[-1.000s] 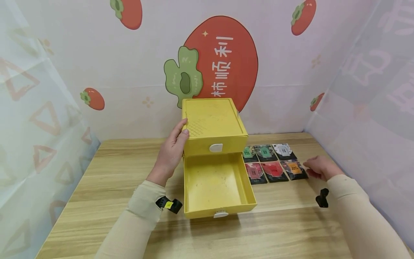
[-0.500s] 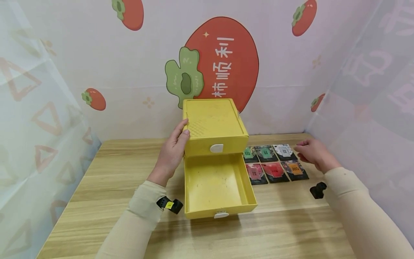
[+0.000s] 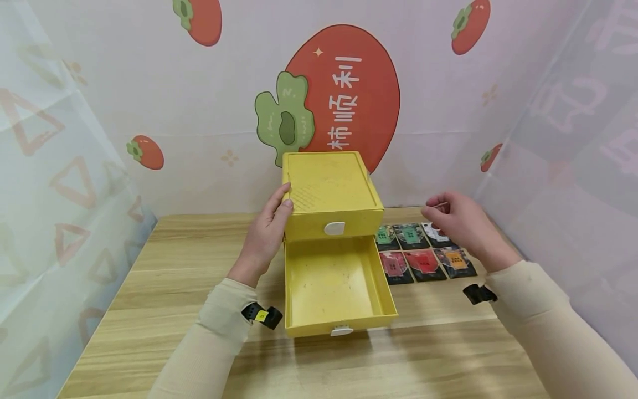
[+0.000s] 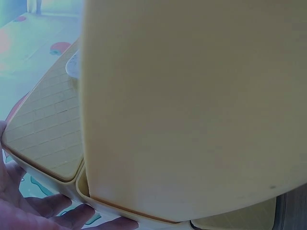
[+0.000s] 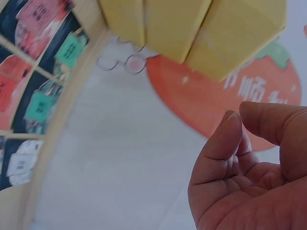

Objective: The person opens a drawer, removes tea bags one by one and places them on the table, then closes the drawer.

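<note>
Right fingers (image 5: 218, 148) loosely bent, raised near packets (image 3: 423, 265)

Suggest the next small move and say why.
I'd probably bring the right hand over to push the lower drawer in: that hand holds nothing, the drawer stands pulled out with no packet in it, six packets lie in two rows on the table, and the left hand rests against the yellow cabinet.
</note>
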The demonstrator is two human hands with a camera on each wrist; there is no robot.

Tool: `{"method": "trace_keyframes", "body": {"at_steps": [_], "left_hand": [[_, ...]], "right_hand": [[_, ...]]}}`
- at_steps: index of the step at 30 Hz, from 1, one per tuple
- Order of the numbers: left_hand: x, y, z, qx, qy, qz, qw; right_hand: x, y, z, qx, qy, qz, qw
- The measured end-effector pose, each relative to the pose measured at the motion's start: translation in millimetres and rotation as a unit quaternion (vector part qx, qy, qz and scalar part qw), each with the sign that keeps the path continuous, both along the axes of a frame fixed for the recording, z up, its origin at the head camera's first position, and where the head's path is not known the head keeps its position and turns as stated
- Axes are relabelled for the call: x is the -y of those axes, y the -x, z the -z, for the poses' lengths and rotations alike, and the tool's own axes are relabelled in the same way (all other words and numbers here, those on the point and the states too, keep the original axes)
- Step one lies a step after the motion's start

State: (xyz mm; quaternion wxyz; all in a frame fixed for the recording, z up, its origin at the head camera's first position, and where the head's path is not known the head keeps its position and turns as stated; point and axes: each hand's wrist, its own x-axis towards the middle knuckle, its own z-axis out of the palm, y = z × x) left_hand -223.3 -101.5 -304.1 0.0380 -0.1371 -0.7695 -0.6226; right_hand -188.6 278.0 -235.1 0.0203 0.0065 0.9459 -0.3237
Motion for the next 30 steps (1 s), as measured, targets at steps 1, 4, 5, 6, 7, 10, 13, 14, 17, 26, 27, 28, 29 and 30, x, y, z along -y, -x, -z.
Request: {"method": "trace_keyframes", "body": {"at_steps": [1, 4, 5, 6, 7, 10, 13, 14, 17, 26, 27, 28, 29, 30], "left_hand": [[0.1, 0.0, 0.1, 0.0, 0.0, 0.0, 1.0], [0.0, 0.0, 0.5, -0.001, 0.0, -0.001, 1.0], [0.0, 0.0, 0.7, -0.001, 0.0, -0.001, 1.0], [0.0, 0.0, 0.8, -0.002, 0.001, -0.001, 1.0], [0.0, 0.1, 1.0, -0.002, 0.001, -0.001, 1.0], [0.2, 0.1, 1.3, -0.003, 0.004, -0.001, 1.0], [0.3, -0.1, 1.2, -0.003, 0.005, -0.002, 1.0], [0.2, -0.2, 1.1, -0.003, 0.005, -0.002, 1.0], [0.0, -0.4, 0.8, -0.002, 0.004, -0.002, 1.0], [-0.4, 0.7, 1.3, -0.004, 0.004, -0.001, 1.0], [-0.4, 0.7, 1.4, -0.005, 0.004, -0.001, 1.0], [-0.3, 0.7, 1.5, -0.005, 0.003, -0.001, 1.0], [-0.3, 0.7, 1.6, -0.005, 0.003, -0.001, 1.0], [-0.2, 0.6, 1.6, -0.005, 0.003, -0.002, 1.0]], "right_hand": [[5, -3.4, -2.6, -0.01, -0.008, -0.004, 0.9999], [20, -13.6, -8.6, -0.041, -0.024, -0.017, 0.9987], [25, -17.1, -10.1, -0.053, -0.025, -0.022, 0.998], [30, -20.6, -11.2, -0.065, -0.027, -0.027, 0.9972], [34, -24.2, -12.1, -0.075, -0.027, -0.032, 0.9963], [47, -34.3, -13.0, -0.102, -0.024, -0.05, 0.9932], [60, -43.9, -11.6, -0.129, -0.018, -0.073, 0.9888], [65, -46.9, -10.8, -0.142, -0.015, -0.085, 0.9861], [77, -56.6, -7.7, -0.181, -0.006, -0.127, 0.9753], [108, -86.0, 7.6, -0.279, -0.066, -0.233, 0.9294], [111, -89.0, 9.5, -0.282, -0.067, -0.244, 0.9254], [113, -91.9, 11.6, -0.285, -0.068, -0.256, 0.9213], [116, -94.4, 13.8, -0.29, -0.07, -0.266, 0.9167], [118, -97.1, 15.9, -0.294, -0.073, -0.275, 0.9123]]}}
